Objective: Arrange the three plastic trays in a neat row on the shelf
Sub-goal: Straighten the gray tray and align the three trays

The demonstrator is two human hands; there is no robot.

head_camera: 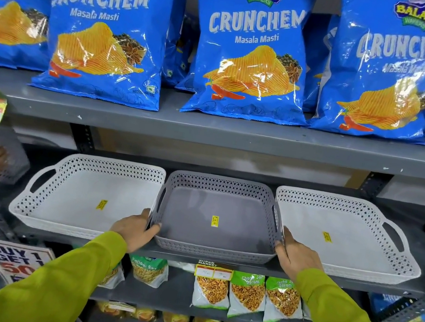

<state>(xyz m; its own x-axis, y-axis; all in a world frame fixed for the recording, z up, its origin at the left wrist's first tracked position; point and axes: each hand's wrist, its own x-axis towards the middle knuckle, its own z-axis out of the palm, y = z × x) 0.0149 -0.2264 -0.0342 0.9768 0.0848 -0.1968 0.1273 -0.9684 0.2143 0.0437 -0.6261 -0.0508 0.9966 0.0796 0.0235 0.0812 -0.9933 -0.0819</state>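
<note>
Perforated grey tray (217, 218) between two white trays (79, 192); both hands' fingers (153, 228) clamped on it

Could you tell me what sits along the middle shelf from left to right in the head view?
Left white tray → left hand → grey tray → right hand → right white tray.

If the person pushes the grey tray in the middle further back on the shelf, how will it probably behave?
The grey tray is empty, perforated plastic, so probably light. Its flat base should slide easily on the shelf. Both hands hold its sides, so it will probably stay straight.
</note>
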